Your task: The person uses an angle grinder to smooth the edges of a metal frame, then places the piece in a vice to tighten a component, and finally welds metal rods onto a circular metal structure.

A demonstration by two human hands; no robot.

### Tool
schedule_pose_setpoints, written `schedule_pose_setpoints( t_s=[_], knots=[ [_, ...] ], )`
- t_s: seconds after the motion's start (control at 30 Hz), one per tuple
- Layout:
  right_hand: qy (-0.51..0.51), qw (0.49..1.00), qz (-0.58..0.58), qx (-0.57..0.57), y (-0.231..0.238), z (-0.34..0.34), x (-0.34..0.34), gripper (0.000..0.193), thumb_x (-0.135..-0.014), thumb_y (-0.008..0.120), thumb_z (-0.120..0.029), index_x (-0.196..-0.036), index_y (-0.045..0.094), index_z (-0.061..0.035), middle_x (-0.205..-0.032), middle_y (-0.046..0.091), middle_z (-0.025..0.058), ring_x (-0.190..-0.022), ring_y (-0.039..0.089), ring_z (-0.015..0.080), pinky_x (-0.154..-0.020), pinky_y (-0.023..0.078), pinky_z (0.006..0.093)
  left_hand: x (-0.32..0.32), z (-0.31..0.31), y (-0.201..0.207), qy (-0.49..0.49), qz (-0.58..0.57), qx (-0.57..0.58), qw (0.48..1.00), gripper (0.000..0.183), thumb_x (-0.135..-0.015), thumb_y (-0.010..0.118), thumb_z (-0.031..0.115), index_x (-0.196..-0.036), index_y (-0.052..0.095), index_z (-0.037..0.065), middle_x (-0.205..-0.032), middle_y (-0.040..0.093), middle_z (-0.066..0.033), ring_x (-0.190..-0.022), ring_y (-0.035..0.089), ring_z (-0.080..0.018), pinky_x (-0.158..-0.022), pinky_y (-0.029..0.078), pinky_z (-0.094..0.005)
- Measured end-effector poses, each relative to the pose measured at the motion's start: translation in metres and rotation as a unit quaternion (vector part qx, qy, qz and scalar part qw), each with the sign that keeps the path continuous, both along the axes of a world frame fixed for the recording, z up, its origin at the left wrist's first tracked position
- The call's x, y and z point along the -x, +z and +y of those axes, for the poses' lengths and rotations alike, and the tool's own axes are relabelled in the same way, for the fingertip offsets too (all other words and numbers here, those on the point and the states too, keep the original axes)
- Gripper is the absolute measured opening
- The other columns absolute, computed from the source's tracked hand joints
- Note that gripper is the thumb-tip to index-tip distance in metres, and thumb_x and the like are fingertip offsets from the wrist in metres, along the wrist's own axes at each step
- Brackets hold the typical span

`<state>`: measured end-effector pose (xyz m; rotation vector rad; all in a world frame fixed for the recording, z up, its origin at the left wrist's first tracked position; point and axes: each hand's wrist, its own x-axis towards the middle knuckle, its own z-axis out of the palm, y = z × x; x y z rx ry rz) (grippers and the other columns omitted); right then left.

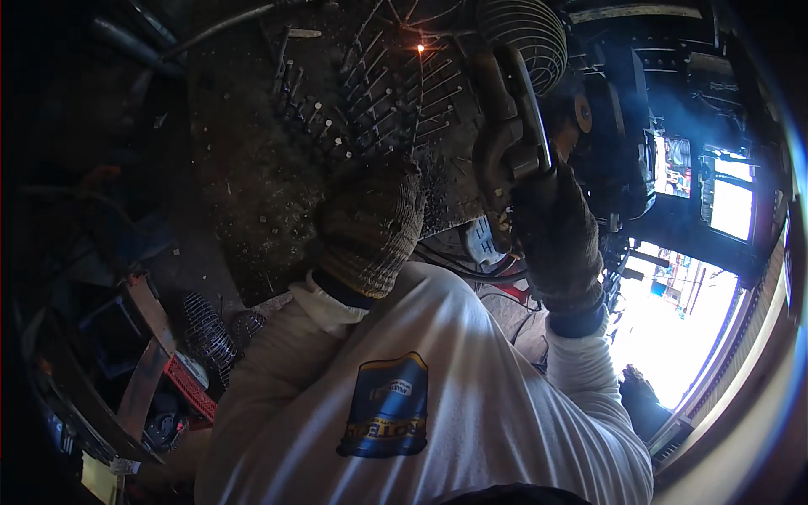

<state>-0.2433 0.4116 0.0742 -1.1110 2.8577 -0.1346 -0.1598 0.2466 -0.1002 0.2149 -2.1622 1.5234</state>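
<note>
My left hand (370, 229), in a dark knitted work glove, is closed at the near part of a dark metal plate (244, 202). A thin welding rod (419, 105) runs away from its fingers, with a glowing orange tip (421, 49) at the far end. How the fingers hold it is hidden. My right hand (560, 231), gloved too, is wrapped round the lower end of a dark, curved, handled object (505, 118) with a pale straight edge, like a hand-held welding shield seen edge-on. Several loose nails or bolts (370, 84) lie on the plate near the tip.
A round wire cage (526, 42) stands at the far right of the plate. Dark cables (454, 263) run below the plate. Lower left are more wire grids (210, 332), a red crate (189, 387) and a rusty metal strip (145, 353). Bright daylight enters through an opening (673, 328) at right.
</note>
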Motion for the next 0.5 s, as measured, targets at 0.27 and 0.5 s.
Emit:
schedule_pose_setpoints(
  t_s=[0.27,0.5],
  knots=[
    [-0.125,0.978,-0.110,0.123,-0.001,0.001,-0.007,0.059,-0.093,0.065,-0.028,-0.140,0.042,-0.0004,-0.113,0.062,0.0121,-0.094,0.061,0.0177,-0.079,0.051,0.0311,-0.003,0.021,-0.030,-0.199,0.018,-0.521,0.830,0.046,-0.102,0.036,0.031,-0.133,0.051,0.001,-0.095,0.063,-0.0263,-0.075,0.066,-0.0373,-0.054,0.055,-0.0516],
    [-0.045,0.995,-0.040,0.085,-0.012,0.001,-0.001,0.060,-0.089,0.067,-0.020,-0.135,0.039,0.0059,-0.109,0.063,0.0234,-0.091,0.067,0.0353,-0.073,0.056,0.0406,-0.016,0.036,-0.048,-0.108,-0.039,-0.512,0.851,0.050,-0.103,0.036,0.027,-0.146,0.034,0.002,-0.116,0.059,-0.0326,-0.083,0.066,-0.0437,-0.058,0.057,-0.0549]
  ],
)
